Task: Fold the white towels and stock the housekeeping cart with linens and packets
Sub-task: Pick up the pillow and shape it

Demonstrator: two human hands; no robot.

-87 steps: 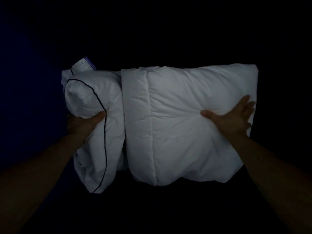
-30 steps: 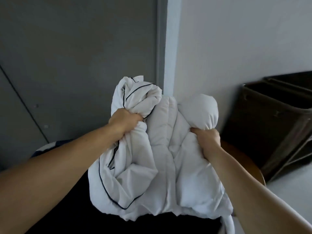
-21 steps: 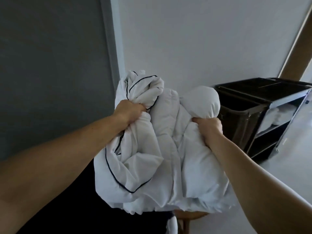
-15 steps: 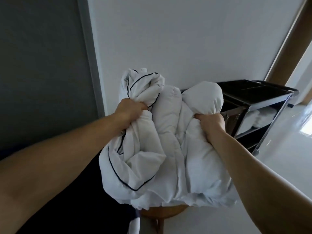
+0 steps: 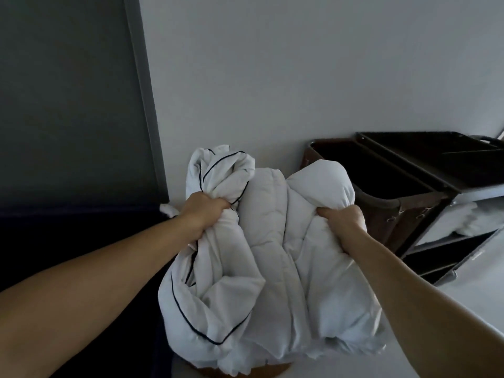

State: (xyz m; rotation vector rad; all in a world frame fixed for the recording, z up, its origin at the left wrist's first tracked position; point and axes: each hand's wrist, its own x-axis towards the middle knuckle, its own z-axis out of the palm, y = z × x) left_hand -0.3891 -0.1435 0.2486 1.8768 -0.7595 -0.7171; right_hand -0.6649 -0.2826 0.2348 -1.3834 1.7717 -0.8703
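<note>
Bunched white padded bedding [image 5: 272,255] with dark piping hides the fingertips of the left hand [image 5: 207,211] and right hand [image 5: 343,222], the near corner of the dark metal housekeeping cart [image 5: 425,186], and most of a brown rounded object [image 5: 275,371] below. The cart runs off the right edge; its shelved white linen [image 5: 469,219] is blurred.

Plain white wall [image 5: 300,64], dark grey panel [image 5: 62,91] at left, pale floor [image 5: 485,282] lower right, dim light

The left hand [image 5: 206,211] clutches the dark-piped sheet [image 5: 221,170] of a bunched white bedding bundle [image 5: 272,255]; the right hand [image 5: 343,218] grips its puffy quilted part. Beside it, against the pale wall [image 5: 272,64], stands the housekeeping cart [image 5: 436,170], with white linens [image 5: 466,218], perhaps towels, on a shelf [image 5: 450,242].
</note>
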